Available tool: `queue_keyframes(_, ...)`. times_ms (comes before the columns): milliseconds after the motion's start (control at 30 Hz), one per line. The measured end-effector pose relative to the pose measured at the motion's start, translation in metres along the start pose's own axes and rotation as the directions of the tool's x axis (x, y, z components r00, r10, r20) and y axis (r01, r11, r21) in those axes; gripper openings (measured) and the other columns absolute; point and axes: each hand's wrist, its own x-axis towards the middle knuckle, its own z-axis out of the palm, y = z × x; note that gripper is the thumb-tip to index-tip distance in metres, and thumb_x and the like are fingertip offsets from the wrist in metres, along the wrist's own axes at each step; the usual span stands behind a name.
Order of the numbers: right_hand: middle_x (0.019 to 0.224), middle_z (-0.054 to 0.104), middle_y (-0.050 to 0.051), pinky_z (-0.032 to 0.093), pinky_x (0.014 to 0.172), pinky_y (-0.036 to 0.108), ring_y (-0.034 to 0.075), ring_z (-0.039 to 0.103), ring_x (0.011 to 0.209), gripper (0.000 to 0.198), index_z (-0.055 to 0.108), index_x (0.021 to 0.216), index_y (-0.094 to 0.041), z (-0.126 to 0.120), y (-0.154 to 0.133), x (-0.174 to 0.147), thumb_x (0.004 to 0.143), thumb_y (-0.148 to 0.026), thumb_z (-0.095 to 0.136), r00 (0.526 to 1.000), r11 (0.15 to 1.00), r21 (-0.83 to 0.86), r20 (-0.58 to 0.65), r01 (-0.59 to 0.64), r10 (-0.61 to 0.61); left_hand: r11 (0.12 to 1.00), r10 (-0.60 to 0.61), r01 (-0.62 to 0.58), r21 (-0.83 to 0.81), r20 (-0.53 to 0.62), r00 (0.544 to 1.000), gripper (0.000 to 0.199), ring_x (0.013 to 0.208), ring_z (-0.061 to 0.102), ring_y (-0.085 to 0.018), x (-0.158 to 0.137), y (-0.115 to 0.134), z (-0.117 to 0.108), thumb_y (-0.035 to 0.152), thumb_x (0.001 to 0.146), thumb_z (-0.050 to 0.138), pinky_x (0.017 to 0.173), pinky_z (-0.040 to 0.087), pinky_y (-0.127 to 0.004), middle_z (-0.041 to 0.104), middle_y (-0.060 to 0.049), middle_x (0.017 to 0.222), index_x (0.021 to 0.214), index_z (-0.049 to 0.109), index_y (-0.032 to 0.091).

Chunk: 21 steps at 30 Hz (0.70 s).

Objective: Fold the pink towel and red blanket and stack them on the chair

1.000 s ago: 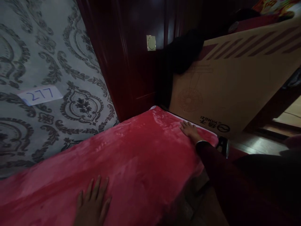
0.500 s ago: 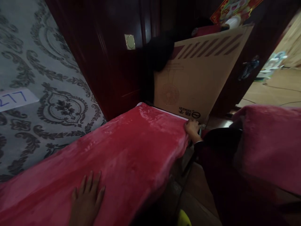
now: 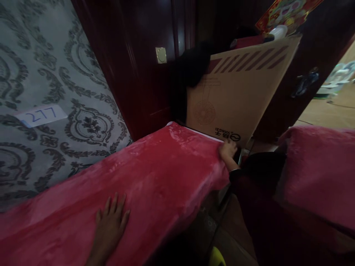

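A red plush cloth (image 3: pixel 155 173) covers a long, flat surface that runs along the wall, its fabric smoothed and slightly streaked. My left hand (image 3: pixel 111 221) lies flat on the cloth with its fingers spread. At the far right corner, my right hand (image 3: pixel 229 150) has its fingers curled over the cloth's edge, and the thumb side is partly hidden. A white strip shows along the far edge, between the cloth and a cardboard box (image 3: pixel 238 92). Below my right hand the cloth's side hangs down in a loose fold.
Patterned wallpaper (image 3: pixel 91 127) with a paper marked 277 (image 3: pixel 44 115) is at left. A dark red door (image 3: pixel 133 74) stands behind. Another pink plush-covered surface (image 3: pixel 321 173) is at right. Something yellow (image 3: pixel 216 256) shows at the bottom, above the tiled floor.
The view has turned slightly left, bringing the 277 paper fully into sight. By my right hand, the cloth's side hangs a little farther out. Both hands keep their places on the cloth.
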Motion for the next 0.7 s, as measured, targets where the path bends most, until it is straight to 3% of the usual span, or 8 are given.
queue_keyframes(100,0.156,0.05,0.016,0.038,0.115,0.045,0.03,0.044,0.143,0.052,0.059,0.146,-0.016,0.017,-0.046,-0.023,0.095,-0.018,0.051,0.962,0.971,0.011,0.129,0.241,-0.24,1.0,-0.005,0.005,-0.003,0.012,1.0,0.062,0.156,0.032,-0.038,-0.001,0.003,-0.004,0.035,0.101,0.032,0.119,0.03,-0.064,0.035,-0.017,0.168,0.159,0.044,0.017)
queue_keyframes(200,0.165,0.042,0.009,0.032,0.122,0.048,0.029,0.036,0.15,0.056,0.05,0.155,-0.024,0.035,-0.081,-0.062,0.101,-0.036,0.053,0.82,0.871,0.013,0.331,0.491,-0.467,1.0,-0.009,0.01,-0.02,0.031,0.999,0.061,0.156,0.031,-0.038,-0.002,0.006,-0.009,0.034,0.102,0.032,0.12,0.029,-0.065,0.034,-0.017,0.168,0.16,0.043,0.017)
queue_keyframes(267,0.167,0.038,0.009,0.027,0.123,0.057,0.032,0.031,0.153,0.056,0.045,0.158,-0.025,0.041,-0.091,-0.086,0.105,-0.043,0.045,0.724,0.809,-0.007,0.45,0.588,-0.522,0.999,-0.003,0.004,-0.041,0.035,0.999,0.061,0.156,0.03,-0.038,-0.003,0.007,-0.011,0.035,0.102,0.034,0.12,0.029,-0.065,0.033,-0.017,0.169,0.16,0.043,0.018)
queue_keyframes(300,0.168,0.037,0.009,0.025,0.123,0.061,0.033,0.03,0.153,0.056,0.044,0.159,-0.026,0.042,-0.092,-0.095,0.107,-0.045,0.041,0.701,0.794,-0.026,0.487,0.607,-0.52,0.998,0.001,0.001,-0.056,0.033,0.999,0.061,0.157,0.029,-0.038,-0.003,0.008,-0.012,0.035,0.102,0.035,0.12,0.029,-0.065,0.033,-0.017,0.169,0.16,0.043,0.018)
queue_keyframes(533,0.171,0.03,0.01,0.027,0.121,0.062,0.035,0.026,0.155,0.057,0.038,0.163,-0.023,0.03,-0.091,-0.102,0.11,-0.042,0.029,0.671,0.77,-0.09,0.56,0.632,-0.485,0.984,-0.062,0.079,-0.162,0.105,0.993,0.064,0.16,0.021,-0.036,-0.009,0.004,-0.017,0.04,0.104,0.04,0.125,0.021,-0.065,0.028,-0.014,0.172,0.163,0.036,0.018)
queue_keyframes(633,0.167,0.037,0.015,0.031,0.119,0.06,0.036,0.031,0.152,0.055,0.042,0.161,-0.019,0.031,-0.084,-0.106,0.11,-0.038,0.033,0.661,0.766,-0.075,0.563,0.638,-0.496,0.968,-0.162,0.19,-0.167,0.168,0.972,0.064,0.16,0.019,-0.036,-0.038,-0.019,-0.02,0.043,0.106,0.038,0.125,0.019,-0.067,0.025,-0.013,0.173,0.165,0.032,0.019)
queue_keyframes(700,0.158,0.047,0.022,0.033,0.114,0.06,0.038,0.04,0.146,0.054,0.052,0.154,-0.014,0.04,-0.072,-0.106,0.109,-0.039,0.033,0.669,0.763,-0.043,0.514,0.646,-0.538,0.948,-0.254,0.283,-0.144,0.188,0.949,0.064,0.16,0.019,-0.036,-0.068,-0.048,-0.019,0.044,0.106,0.037,0.125,0.016,-0.067,0.025,-0.013,0.173,0.165,0.032,0.02)
